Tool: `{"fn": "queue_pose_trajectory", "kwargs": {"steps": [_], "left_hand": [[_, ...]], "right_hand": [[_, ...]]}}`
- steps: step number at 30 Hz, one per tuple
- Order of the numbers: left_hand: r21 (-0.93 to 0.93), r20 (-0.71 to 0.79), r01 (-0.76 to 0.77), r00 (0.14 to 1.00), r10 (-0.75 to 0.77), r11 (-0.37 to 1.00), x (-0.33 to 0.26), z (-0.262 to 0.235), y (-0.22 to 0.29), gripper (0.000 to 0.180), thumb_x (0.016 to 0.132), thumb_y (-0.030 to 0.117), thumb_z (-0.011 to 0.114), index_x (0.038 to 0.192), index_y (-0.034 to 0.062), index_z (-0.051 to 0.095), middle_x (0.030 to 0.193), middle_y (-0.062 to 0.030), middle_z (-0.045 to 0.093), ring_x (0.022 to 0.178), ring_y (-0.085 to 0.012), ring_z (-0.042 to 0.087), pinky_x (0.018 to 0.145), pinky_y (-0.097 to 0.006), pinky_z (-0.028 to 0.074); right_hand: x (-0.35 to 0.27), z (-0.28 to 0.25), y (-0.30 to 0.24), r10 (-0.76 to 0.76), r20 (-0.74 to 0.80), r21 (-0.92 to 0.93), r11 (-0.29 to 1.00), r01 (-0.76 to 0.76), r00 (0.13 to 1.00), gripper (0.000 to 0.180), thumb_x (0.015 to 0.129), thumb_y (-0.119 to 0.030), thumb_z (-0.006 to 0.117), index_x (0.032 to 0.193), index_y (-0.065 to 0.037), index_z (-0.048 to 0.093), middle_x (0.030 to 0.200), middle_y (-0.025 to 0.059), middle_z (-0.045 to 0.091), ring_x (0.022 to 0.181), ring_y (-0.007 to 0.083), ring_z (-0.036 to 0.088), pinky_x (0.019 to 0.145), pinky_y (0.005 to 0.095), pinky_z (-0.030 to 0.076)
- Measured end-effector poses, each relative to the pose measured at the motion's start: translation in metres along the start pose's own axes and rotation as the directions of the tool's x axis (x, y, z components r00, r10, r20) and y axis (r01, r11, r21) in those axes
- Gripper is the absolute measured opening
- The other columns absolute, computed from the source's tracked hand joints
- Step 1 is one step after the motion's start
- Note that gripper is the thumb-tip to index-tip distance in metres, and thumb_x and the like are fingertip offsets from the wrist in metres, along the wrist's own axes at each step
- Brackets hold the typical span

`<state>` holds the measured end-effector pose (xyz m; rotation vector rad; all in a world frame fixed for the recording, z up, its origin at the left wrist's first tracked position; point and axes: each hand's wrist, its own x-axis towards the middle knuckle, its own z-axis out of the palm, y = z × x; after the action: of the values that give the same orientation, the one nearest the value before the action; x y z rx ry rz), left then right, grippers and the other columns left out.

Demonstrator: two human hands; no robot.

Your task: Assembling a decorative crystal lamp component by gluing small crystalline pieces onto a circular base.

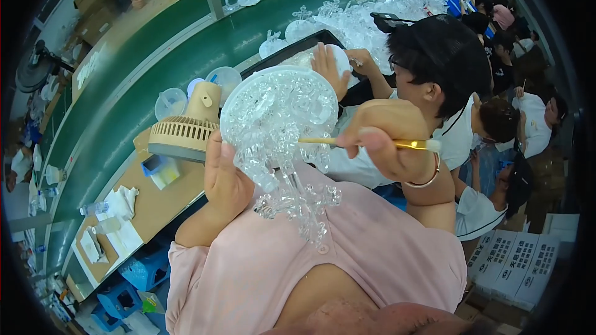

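Left hand [225, 181] fingers grip clear plastic ornament [279, 125]; right hand [380, 136] fingers pinch brush [366, 142]. Step: brushing ornament. Next move likely needs steady tip contact.

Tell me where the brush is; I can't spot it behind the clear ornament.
In the head view, right of centre: the right hand holds the brush level, one end against the clear ornament held by the left hand.

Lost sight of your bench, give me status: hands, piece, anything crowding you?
Left hand grips clear ornament. Right hand holds brush, handle tip at the ornament. Beige fan just left; co-worker close right.
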<state>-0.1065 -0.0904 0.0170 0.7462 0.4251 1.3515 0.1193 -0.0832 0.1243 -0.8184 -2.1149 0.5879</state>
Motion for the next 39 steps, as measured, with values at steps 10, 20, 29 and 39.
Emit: {"fn": "queue_pose_trajectory", "kwargs": {"steps": [10, 20, 29, 39], "left_hand": [[0.056, 0.106, 0.024, 0.994, -0.03, 0.998, -0.003, -0.007, -0.005, 0.033, 0.096, 0.018, 0.033, 0.123, -0.0003, 0.036, 0.12, -0.0127, 0.049, 0.11, -0.0192, 0.049, 0.094, -0.034, 0.039], [0.028, 0.11, 0.052, 0.992, -0.055, 0.998, 0.002, -0.014, -0.009, 0.033, 0.096, 0.017, 0.032, 0.124, -0.001, 0.037, 0.12, -0.0127, 0.048, 0.11, -0.0184, 0.048, 0.095, -0.034, 0.038], [0.009, 0.119, 0.075, 0.99, -0.075, 0.997, 0.006, -0.006, -0.012, 0.034, 0.096, 0.017, 0.032, 0.125, -0.0006, 0.034, 0.12, -0.0131, 0.049, 0.109, -0.0186, 0.051, 0.093, -0.034, 0.042], [0.002, 0.048, 0.229, 0.972, -0.228, 0.974, 0.012, 0.004, -0.007, 0.034, 0.096, 0.02, 0.033, 0.123, 0.0001, 0.035, 0.116, -0.0126, 0.051, 0.107, -0.0194, 0.053, 0.091, -0.035, 0.044]], "right_hand": [[0.0, 0.0, 0.005, 0.01, -0.084, -0.061, 0.998, -0.015, 0.996, 0.035, 0.092, -0.02, 0.044, 0.069, 0.001, 0.059, 0.055, 0.0067, 0.055, 0.046, 0.0131, 0.053, 0.043, 0.0226, 0.039], [-0.004, 0.002, 0.011, 0.019, -0.14, 0.016, 1.0, -0.017, 0.99, 0.036, 0.091, -0.02, 0.043, 0.065, 0.0, 0.056, 0.055, 0.006, 0.054, 0.044, 0.0117, 0.05, 0.041, 0.0224, 0.038], [0.003, 0.002, 0.014, 0.025, 0.075, -0.043, 0.999, -0.021, 0.997, 0.029, 0.09, -0.015, 0.046, 0.065, -0.003, 0.057, 0.053, 0.0037, 0.053, 0.043, 0.0123, 0.051, 0.041, 0.0223, 0.038], [0.006, -0.004, 0.021, 0.157, 0.014, -0.019, 0.987, -0.156, 0.988, 0.034, 0.092, -0.015, 0.042, 0.065, 0.0, 0.057, 0.051, 0.0038, 0.052, 0.041, 0.009, 0.047, 0.041, 0.0208, 0.035]]}}
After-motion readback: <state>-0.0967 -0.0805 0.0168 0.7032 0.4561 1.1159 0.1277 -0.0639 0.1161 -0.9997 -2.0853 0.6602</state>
